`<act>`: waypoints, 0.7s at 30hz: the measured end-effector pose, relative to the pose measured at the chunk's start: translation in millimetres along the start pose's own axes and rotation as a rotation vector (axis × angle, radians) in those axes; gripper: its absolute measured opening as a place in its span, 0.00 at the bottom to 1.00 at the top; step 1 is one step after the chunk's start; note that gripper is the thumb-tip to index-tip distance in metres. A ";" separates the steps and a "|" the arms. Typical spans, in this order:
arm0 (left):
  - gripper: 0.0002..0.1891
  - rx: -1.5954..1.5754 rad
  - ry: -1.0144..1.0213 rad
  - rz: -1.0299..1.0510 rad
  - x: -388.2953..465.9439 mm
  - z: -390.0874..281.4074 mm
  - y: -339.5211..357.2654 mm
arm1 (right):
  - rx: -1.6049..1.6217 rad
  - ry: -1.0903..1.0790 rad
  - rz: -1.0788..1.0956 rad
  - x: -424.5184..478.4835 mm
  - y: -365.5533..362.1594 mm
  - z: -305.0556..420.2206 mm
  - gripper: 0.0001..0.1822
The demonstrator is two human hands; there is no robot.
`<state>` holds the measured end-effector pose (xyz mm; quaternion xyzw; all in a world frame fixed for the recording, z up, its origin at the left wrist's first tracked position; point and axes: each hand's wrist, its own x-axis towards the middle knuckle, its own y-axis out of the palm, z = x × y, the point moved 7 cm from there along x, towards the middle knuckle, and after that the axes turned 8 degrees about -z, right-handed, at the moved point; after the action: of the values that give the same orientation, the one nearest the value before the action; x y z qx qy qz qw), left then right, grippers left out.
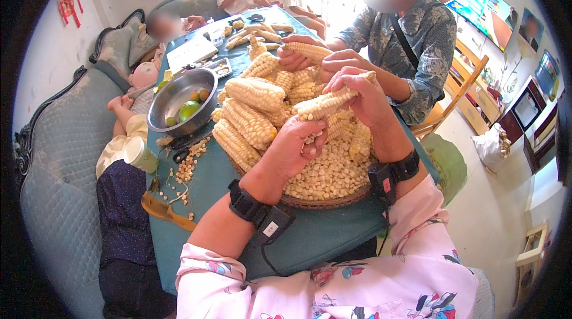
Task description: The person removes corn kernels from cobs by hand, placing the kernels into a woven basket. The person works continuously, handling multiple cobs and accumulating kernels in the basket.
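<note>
Over a wide woven basket heaped with loose kernels and whole ears, my right hand grips the upper end of a partly shelled corn cob. My left hand is at the cob's lower end, its curled fingers full of loose kernels. Pale rows of kernels remain on the cob near my left thumb. Large ears of corn are stacked left of my hands. Just beyond, a co-worker's hands hold another ear of corn.
A steel bowl with green fruit stands on the left of the table, near a paper cup, a yellow comb and scattered kernels. Bare cobs lie at the far end. People sit around; a wooden chair is at right.
</note>
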<state>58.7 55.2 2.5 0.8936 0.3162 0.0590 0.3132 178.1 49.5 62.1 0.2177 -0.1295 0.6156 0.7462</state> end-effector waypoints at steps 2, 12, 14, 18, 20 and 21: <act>0.05 -0.027 -0.033 0.059 -1.0 1.2 2.8 | 0.011 -0.012 -0.030 0.2 -2.9 0.6 0.14; 0.08 -0.055 -0.084 0.089 0.9 5.9 -1.6 | -0.065 -0.003 0.065 -0.2 -0.1 0.5 0.12; 0.07 -0.055 -0.076 0.084 0.2 5.3 -2.2 | -0.044 0.022 0.051 -0.6 0.2 -2.4 0.12; 0.07 -0.043 -0.059 0.097 -2.6 0.7 4.1 | 0.037 0.015 0.019 0.1 -2.8 -0.4 0.11; 0.07 -0.100 -0.083 0.056 -6.2 -1.1 9.7 | 0.075 0.040 -0.014 0.6 -6.4 0.2 0.11; 0.08 -0.126 -0.092 0.031 -7.9 -1.7 10.0 | 0.092 0.042 0.003 0.9 -5.7 -0.1 0.11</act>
<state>57.1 45.3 10.6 0.8787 0.2831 0.0424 0.3820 183.7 49.5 61.5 0.2387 -0.0855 0.6264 0.7371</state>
